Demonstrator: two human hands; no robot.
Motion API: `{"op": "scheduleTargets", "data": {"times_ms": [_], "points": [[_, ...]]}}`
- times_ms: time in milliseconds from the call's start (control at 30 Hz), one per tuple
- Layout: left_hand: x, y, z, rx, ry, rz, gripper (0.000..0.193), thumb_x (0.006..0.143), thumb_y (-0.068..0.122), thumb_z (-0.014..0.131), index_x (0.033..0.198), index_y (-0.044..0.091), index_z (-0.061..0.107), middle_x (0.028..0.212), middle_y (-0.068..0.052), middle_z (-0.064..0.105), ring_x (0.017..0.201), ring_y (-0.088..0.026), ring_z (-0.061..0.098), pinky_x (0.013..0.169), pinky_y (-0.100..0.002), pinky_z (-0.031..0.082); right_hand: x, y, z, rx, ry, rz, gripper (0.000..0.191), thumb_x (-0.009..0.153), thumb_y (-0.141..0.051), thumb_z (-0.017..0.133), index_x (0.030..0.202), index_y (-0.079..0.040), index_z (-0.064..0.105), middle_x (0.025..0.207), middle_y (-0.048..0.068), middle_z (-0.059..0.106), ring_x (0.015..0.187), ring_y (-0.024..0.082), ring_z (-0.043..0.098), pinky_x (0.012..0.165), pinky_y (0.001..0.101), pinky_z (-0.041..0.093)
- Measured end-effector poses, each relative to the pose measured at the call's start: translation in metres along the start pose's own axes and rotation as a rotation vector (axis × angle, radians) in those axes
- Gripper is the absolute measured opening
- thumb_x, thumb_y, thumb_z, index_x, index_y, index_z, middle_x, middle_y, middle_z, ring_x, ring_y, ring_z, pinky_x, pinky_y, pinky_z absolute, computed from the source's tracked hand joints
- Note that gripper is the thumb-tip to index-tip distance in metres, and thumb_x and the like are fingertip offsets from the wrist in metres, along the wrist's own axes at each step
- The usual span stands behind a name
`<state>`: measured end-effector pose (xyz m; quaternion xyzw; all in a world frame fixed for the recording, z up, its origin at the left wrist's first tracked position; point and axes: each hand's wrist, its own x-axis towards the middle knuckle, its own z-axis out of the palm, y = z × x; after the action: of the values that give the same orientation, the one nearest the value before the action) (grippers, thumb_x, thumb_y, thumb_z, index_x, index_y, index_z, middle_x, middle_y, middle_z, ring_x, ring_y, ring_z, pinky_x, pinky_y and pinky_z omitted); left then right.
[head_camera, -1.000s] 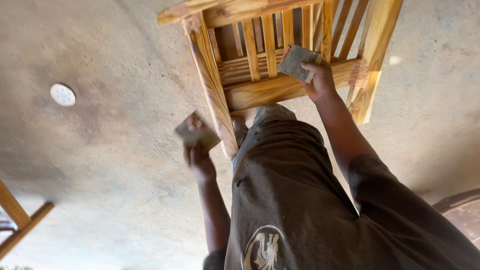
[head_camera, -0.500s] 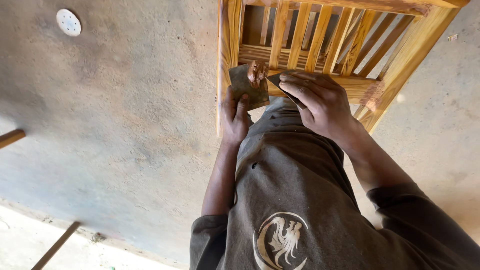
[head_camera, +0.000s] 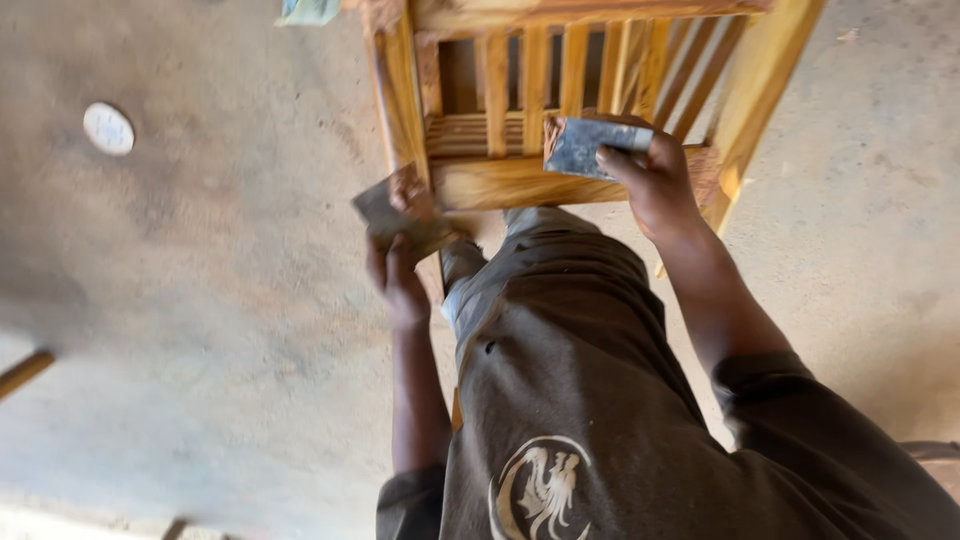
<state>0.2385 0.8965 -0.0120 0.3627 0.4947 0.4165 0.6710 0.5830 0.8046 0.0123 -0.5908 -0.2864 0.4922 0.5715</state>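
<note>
Dark grey-brown short-sleeved shirt (head_camera: 600, 400), sleeves ending above the elbows; pale round bird emblem (head_camera: 540, 490) at six o'clock; small hole toward nine o'clock.

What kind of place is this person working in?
Probably a small woodworking shop or yard: a slatted wooden frame stands on a dusty concrete floor, and each hand holds a sheet that looks like sandpaper.

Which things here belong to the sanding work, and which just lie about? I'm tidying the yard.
In use:
- left hand with brownish abrasive sheet
- right hand with grey abrasive sheet
- slatted wooden frame

Lying about:
- white round disc on the ground
- wooden stick at the left edge
</note>
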Motion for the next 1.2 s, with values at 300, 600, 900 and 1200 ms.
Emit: {"op": "scheduleTargets", "data": {"times_ms": [300,600,900,1200], "points": [[-0.020,0.000,-0.016,-0.068,0.143,-0.067,0.040,0.100,0.012,0.047,0.139,0.004,0.050,0.129,-0.015,0.059,0.118,-0.026,0.059,0.106,-0.040,0.053,0.074,0.052,-0.048,-0.941,0.384,-0.142,0.036,0.106,0.002,0.052,0.140,-0.002,0.062,0.123,0.020,0.072,0.100,0.029,0.070,0.088,0.0437,0.059],[-0.027,-0.002,-0.020,-0.007,0.172,-0.186,0.035,0.104,0.009,0.050,0.137,0.001,0.053,0.125,-0.015,0.061,0.114,-0.024,0.060,0.099,-0.036,0.053,0.135,0.078,-0.038,-1.598,0.397,-0.411,0.056,0.098,0.005,0.062,0.152,0.005,0.047,0.148,0.019,0.055,0.137,0.033,0.051,0.116,0.0489,0.045],[-0.022,0.007,-0.025,-0.015,0.258,-0.233,0.036,0.100,0.009,0.049,0.136,0.003,0.052,0.125,-0.013,0.061,0.114,-0.022,0.061,0.099,-0.034,0.053,0.172,0.101,0.018,-1.684,0.365,-0.397,0.078,0.088,0.002,0.072,0.159,-0.003,0.041,0.162,0.009,0.042,0.138,0.028,0.045,0.114,0.0457,0.046],[-0.022,-0.002,-0.023,-0.040,0.206,-0.241,0.036,0.100,0.009,0.049,0.136,0.001,0.052,0.122,-0.014,0.061,0.113,-0.023,0.061,0.102,-0.038,0.051,0.145,0.099,0.014,-1.597,0.127,-0.526,0.042,0.094,-0.005,0.073,0.134,0.001,0.064,0.131,0.016,0.062,0.115,0.029,0.058,0.102,0.0474,0.051]]}}
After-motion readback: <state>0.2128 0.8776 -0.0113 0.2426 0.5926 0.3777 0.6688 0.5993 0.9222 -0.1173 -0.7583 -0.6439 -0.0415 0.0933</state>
